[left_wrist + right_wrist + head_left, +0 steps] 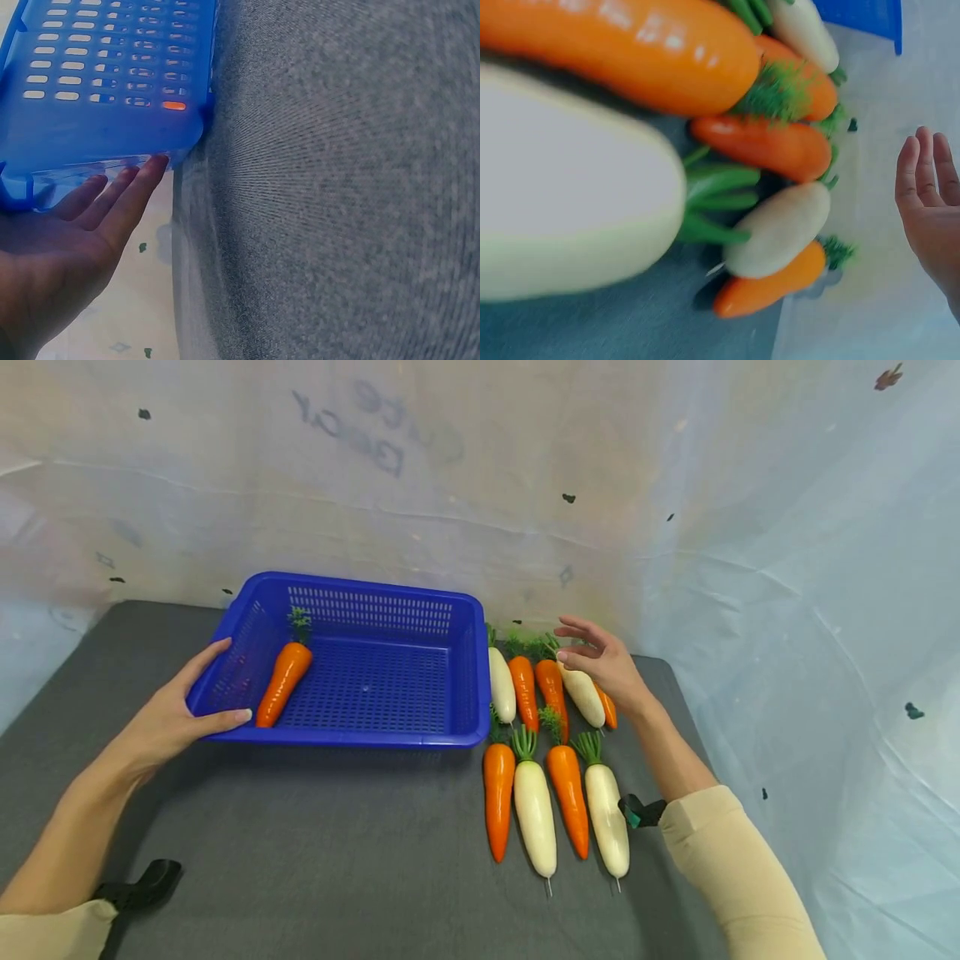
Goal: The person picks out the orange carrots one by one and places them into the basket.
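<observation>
A blue plastic basket [367, 739] with slotted walls sits on the table, and one carrot [283, 681] with a green tuft lies at its left inside. My left hand [176, 702] holds the basket's front left corner, the thumb along the front rim and the fingers along the left side. The left wrist view shows those fingers stretched against the basket's wall [97, 127]. My right hand [600, 664] hovers with loosely bent fingers over the back row, nearest a white radish [581, 693]. Its palm [937, 232] holds nothing in the right wrist view.
Right of the basket, carrots [498, 793] and white radishes [535, 814] lie in two rows on the grey tabletop [337, 860]. A part-hidden carrot [607, 708] lies at the back right. Pale printed sheeting [487, 460] hangs behind the table and down its right side.
</observation>
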Demonstrator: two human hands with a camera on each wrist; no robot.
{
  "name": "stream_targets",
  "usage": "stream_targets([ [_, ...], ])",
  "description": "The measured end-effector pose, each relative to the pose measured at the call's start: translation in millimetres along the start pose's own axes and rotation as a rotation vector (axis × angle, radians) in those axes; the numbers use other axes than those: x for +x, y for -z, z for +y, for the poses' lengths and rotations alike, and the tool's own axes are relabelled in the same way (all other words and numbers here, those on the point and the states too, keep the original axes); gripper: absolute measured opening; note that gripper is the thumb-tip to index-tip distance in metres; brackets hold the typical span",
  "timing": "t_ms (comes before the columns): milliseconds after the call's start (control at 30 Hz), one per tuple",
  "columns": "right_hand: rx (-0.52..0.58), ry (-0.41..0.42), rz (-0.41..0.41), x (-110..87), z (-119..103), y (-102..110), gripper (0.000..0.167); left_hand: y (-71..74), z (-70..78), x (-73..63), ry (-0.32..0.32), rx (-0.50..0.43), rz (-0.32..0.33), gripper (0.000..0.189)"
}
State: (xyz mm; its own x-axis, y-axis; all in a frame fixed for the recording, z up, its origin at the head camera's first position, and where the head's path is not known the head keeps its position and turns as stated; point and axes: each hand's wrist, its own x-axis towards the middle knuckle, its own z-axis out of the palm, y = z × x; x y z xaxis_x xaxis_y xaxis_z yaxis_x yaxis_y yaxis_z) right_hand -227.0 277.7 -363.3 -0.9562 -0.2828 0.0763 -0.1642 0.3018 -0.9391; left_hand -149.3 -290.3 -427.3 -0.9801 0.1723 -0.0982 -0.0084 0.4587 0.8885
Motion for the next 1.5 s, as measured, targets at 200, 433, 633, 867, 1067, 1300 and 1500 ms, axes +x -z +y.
stream_targets([
  [200, -0.028, 0.001, 0.041, -6.2, 14, 16, 0.054, 0.2, 0.0, -1.2, -0.009, 0.003, -0.003, 0.096],
  [433, -0.072, -0.05, 0.069, -15.0, 37, 35, 0.056, -0.5, -1.3, -1.4, 0.0, 0.008, -0.007, 0.097],
  [633, -0.139, -0.068, 0.085, -20.8, 50, 48, 0.057, -1.4, -1.1, -0.7, 0.0, 0.001, -0.009, 0.097],
  [867, -0.221, -0.16, 0.071, -29.8, 41, 49, 0.058, -2.0, -2.6, -2.2, 0.005, 0.008, -0.006, 0.098],
  [1067, -0.203, -0.199, 0.081, -21.0, 67, 60, 0.062, 1.4, -0.4, -0.6, 0.003, 0.007, -0.008, 0.097],
  [1300, -0.264, -0.277, 0.034, -7.4, 93, 69, 0.065, 0.8, 2.7, -1.2, 0.011, 0.015, -0.005, 0.097],
  [1500, -0.313, -0.313, -0.028, -0.9, 99, 71, 0.07, 0.4, 2.5, -1.6, 0.012, 0.005, -0.002, 0.097],
])
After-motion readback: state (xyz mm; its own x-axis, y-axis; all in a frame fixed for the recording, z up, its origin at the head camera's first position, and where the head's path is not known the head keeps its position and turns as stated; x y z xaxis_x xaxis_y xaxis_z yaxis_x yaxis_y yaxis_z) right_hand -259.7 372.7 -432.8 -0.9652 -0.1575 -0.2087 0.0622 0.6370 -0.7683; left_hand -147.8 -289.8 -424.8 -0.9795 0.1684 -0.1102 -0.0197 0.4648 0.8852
